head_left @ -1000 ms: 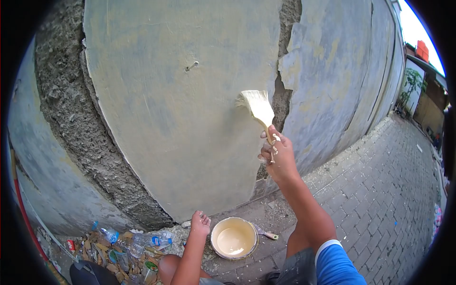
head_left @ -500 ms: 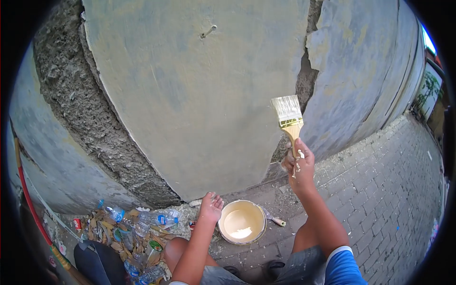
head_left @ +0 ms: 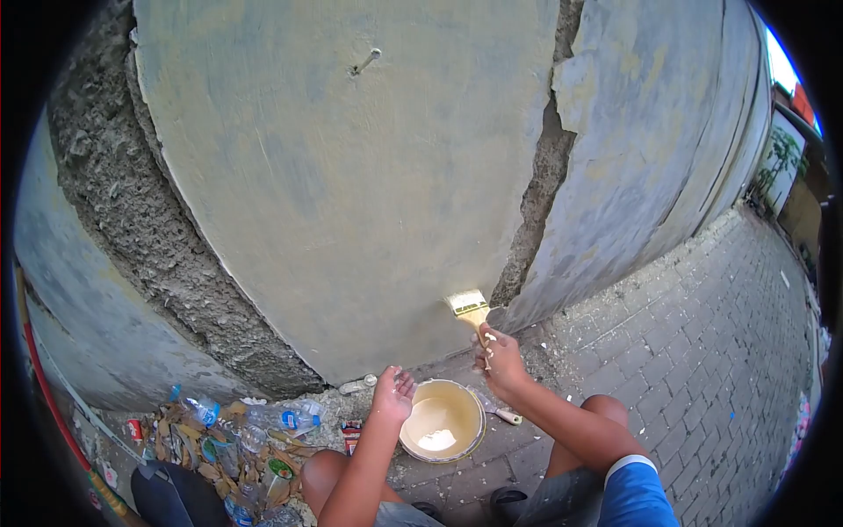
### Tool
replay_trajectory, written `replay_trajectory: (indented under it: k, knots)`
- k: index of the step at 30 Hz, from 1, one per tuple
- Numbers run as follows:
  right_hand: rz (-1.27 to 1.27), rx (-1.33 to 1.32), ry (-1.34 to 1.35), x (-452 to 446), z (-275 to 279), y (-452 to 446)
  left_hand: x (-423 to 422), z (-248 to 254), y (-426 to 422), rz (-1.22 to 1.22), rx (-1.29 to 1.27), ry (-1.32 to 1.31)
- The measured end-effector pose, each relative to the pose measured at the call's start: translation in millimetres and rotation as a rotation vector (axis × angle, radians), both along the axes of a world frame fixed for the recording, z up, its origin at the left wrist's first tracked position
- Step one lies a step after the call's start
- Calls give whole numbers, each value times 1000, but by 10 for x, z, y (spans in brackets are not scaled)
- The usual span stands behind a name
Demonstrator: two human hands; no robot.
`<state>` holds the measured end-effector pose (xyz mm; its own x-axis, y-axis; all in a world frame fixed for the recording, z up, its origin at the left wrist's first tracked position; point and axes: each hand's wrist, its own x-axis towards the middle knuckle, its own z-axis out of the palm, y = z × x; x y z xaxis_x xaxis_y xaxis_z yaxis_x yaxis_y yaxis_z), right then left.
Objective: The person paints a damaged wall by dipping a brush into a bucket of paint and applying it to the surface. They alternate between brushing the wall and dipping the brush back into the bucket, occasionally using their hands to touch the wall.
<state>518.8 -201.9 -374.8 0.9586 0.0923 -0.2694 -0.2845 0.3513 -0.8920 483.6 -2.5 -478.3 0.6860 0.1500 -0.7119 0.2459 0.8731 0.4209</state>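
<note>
My right hand (head_left: 503, 360), with pale paint on its fingers, is closed around the wooden handle of a wide paintbrush (head_left: 470, 307). The bristles are at the lower part of the plastered wall (head_left: 351, 202), near the right-hand crack. My left hand (head_left: 394, 393) holds nothing; its fingers are loosely curled but apart, beside the left rim of a round bucket (head_left: 480, 423). Cream paint (head_left: 435, 422) lies in the bucket. Just right of it, a tool with a pale handle (head_left: 507, 416) rests on the ground, its far end partly hidden.
Plastic bottles (head_left: 285, 417) and dry leaves (head_left: 180, 443) are heaped at the lower left, near a dark rounded object (head_left: 176, 492) and a red pole (head_left: 54, 395). A bolt (head_left: 367, 60) sticks out of the wall. Brick paving (head_left: 676, 351) runs along the right.
My right hand has brought the paintbrush down and left along the wall, closer to the bucket. My left hand stays beside the bucket. The view has shifted slightly.
</note>
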Motion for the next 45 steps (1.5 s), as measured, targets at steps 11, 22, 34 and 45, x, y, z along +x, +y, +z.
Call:
replay_trajectory:
  k: [11,22,34,45]
  knots:
    - [-2,244,-186,79,1289,10,84,25,88,55,17,-11]
    - [-113,381,-789,365,2093,-60,148,-204,66,5,52,-14]
    - [45,147,-212,143,779,-261,27,-268,177,-5,19,14]
    - [240,-18,225,-110,-308,-118,-174,121,-55,-22,37,-5]
